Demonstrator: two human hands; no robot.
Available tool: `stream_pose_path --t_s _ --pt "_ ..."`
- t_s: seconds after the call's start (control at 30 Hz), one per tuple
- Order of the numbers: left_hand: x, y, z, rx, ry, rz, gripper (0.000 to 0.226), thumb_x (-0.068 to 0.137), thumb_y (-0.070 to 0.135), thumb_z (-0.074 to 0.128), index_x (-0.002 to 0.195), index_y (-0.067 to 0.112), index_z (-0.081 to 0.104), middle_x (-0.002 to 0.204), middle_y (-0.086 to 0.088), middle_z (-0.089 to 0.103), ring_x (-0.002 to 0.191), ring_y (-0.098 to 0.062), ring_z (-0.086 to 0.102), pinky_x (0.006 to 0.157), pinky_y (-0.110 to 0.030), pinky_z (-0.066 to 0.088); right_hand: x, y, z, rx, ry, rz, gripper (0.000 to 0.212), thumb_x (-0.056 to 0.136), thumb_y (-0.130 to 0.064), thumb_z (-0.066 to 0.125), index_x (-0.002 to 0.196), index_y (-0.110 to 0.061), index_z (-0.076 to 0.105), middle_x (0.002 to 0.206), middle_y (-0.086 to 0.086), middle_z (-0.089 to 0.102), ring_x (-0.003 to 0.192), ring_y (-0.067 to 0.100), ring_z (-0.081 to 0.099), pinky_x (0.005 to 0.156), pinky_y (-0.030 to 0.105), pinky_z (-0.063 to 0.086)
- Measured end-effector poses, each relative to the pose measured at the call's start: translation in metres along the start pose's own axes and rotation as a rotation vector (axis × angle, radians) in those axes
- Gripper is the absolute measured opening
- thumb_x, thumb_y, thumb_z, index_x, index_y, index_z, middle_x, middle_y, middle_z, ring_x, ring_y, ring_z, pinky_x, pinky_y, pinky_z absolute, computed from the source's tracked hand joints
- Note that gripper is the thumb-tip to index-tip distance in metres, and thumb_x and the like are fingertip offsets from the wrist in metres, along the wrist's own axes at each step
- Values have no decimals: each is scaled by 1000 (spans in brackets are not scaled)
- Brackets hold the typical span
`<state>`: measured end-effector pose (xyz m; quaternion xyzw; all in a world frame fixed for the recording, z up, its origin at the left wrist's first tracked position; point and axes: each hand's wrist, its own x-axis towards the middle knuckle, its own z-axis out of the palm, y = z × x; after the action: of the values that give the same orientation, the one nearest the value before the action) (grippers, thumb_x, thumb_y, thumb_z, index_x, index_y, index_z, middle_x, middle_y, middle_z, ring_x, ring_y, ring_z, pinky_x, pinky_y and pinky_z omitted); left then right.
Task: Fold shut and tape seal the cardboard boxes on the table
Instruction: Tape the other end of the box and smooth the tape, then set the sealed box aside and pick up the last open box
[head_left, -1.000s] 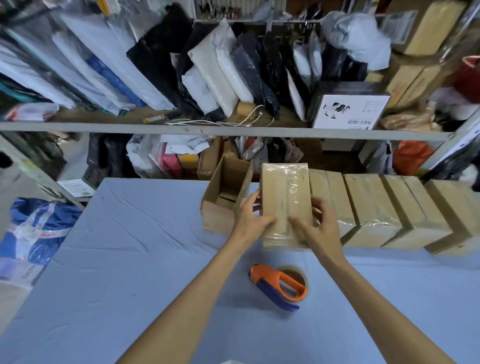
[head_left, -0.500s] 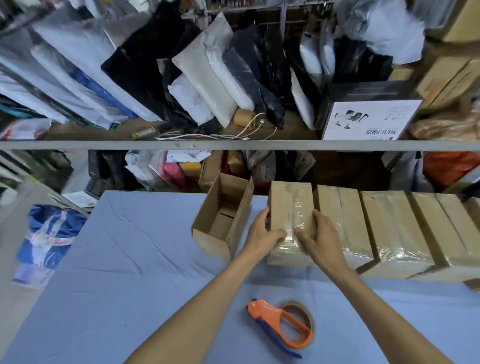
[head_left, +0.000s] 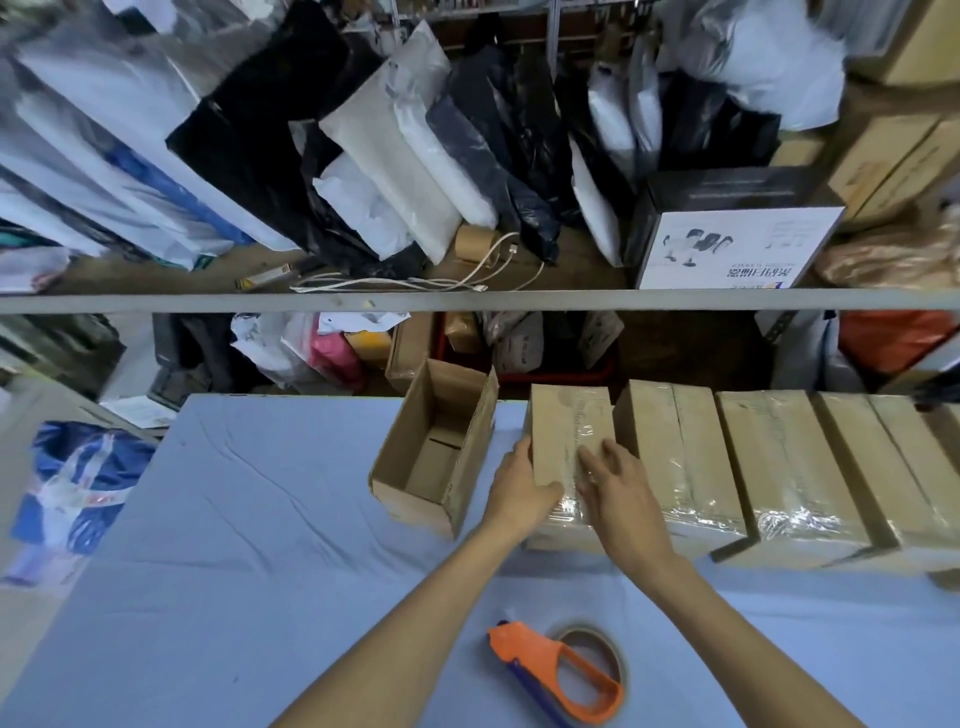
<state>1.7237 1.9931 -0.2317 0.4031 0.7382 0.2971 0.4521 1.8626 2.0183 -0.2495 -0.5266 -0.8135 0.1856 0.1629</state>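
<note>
A white-faced box (head_left: 737, 249) on the shelf (head_left: 467, 300) carries a row of large Chinese characters, upside down from here and too blurred to read surely. The smaller lines above them are illegible. Below and left of it, a taped cardboard box (head_left: 566, 431) bears a faint line of tiny, unreadable print.

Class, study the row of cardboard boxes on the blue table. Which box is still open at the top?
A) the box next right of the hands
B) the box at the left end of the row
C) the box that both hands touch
B: the open box at the left end shows its bare inside, while the taped box touched by the left hand and right hand and the sealed boxes to its right carry shiny tape.
</note>
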Motion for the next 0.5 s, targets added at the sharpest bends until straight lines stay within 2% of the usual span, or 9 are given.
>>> stream_pose_path --t_s 0.13,0.23,0.3,0.37,0.43,0.5 --pt "-22 12 -23 166 278 231 43 84 7 62 125 19 53 126 3 50 119 -13 48 92 -21 40 3 -1 -2 -55 2 -33 25 93 -13 59 116 -3 59 118 18 52 110 37 51 82 40 50" --pt "-31 7 -54 312 473 292 40 84 10 65 122 19 53 122 2 49 113 -16 48 88 -27 45 3 -3 -2 -83 -14 -33 22 95 -15 53 114 -4 57 117 15 49 108 33 50 81 38 48" --pt "-32 0 -72 485 437 168 43 85 27 68 123 18 51 120 1 52 111 -20 51 88 -33 49 4 -4 -1 -101 -16 -34 19 94 -13 53 110 -3 56 112 14 50 102 33 51 80 37 47" --pt "-35 -6 -81 673 280 35 43 87 38 65 122 16 51 118 -2 58 108 -23 57 87 -34 46 3 -6 -1 -109 -13 -31 17 93 -10 54 108 -1 56 109 15 50 99 34 52 79 38 47" --pt "-42 -11 -83 925 221 30 33 93 30 57 121 13 52 115 -6 64 105 -26 59 88 -34 41 2 -9 -1 -118 -17 -30 20 93 -9 54 111 -1 55 109 15 50 100 33 51 80 38 48" --pt "-46 -18 -85 1007 258 61 26 97 21 52 122 13 53 113 -7 67 103 -26 60 89 -32 37 1 -9 -2 -107 -29 -32 22 93 -9 54 113 -1 55 109 14 50 99 32 51 81 38 48"
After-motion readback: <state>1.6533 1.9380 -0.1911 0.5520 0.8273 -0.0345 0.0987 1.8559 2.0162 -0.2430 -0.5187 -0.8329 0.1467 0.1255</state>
